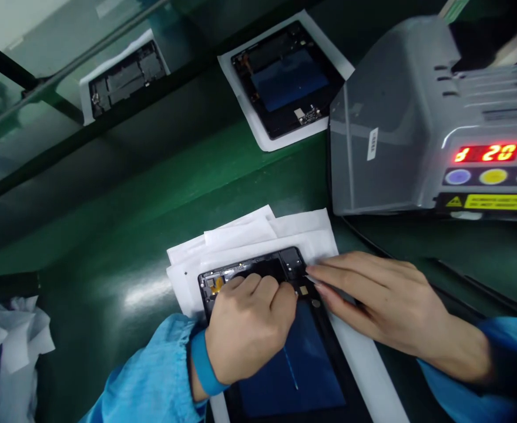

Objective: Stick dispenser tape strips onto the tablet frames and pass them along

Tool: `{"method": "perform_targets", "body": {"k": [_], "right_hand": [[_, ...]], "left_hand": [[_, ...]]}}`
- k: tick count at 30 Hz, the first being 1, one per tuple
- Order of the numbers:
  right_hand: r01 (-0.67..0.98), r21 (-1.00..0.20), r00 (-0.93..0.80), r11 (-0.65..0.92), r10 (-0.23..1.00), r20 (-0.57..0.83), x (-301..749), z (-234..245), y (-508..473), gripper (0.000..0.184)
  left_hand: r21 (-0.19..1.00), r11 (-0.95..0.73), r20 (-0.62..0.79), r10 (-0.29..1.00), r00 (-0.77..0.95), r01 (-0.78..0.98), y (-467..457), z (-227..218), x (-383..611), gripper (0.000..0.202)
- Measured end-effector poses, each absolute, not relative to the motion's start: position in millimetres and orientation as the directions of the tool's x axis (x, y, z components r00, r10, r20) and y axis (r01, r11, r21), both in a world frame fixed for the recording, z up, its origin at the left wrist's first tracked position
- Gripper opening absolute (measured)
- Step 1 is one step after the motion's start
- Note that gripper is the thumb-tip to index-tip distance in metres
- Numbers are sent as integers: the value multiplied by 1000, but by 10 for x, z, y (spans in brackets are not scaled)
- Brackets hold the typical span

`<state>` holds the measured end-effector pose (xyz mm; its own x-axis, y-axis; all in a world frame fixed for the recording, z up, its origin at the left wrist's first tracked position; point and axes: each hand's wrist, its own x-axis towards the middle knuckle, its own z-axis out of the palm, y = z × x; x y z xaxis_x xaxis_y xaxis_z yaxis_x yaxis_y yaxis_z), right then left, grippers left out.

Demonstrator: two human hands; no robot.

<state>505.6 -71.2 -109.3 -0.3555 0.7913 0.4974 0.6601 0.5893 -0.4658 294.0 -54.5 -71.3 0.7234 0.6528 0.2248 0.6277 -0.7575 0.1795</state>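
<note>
Probably stiff but fragile, the tablet (315, 370) is best rim-held; left hand (253, 329) is clenched over it, grip of right hand (388, 299) unclear beside it.

Tablet (314, 335) blk w/ blue panel (311, 382); paper (241, 238) wht; wristband (204, 365) teal; bench (108, 247) dk grn; machine (386, 106) gry.

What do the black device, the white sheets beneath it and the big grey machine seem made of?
Black device: rigid, straight edges suggest plastic or metal; its smooth blue panel may be glass or film. White sheets: matte paper or thin cloth, going by thin edges and no shine. Grey machine: likely moulded plastic, satin, given rounded edges and soft highlights.
</note>
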Motion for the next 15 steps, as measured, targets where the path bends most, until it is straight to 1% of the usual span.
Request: {"method": "perform_targets", "body": {"k": [4, 8, 11, 13, 15], "right_hand": [[652, -475, -365, 591, 794, 487, 5082, -1101, -748, 18], [647, -452, -422, 613, 783, 457, 5105, -1079, -752, 16], [634, -439, -461, 636, 767, 446, 5117, -1067, -745, 14], [630, -432, -469, 645, 760, 450, 5122, -1065, -738, 14], [627, -435, -474, 646, 760, 445, 5122, -1064, -731, 14]], "left_hand": [[248, -735, 235, 678, 697, 631, -553, -728, 2970, 24], [279, -716, 193, 695, 693, 640, -533, -712, 2977, 28], [338, -691, 159, 711, 685, 639, -526, -708, 2979, 28], [372, -682, 149, 714, 684, 630, -529, -721, 2985, 28], [380, -687, 156, 707, 690, 619, -532, -740, 2993, 27]]}}
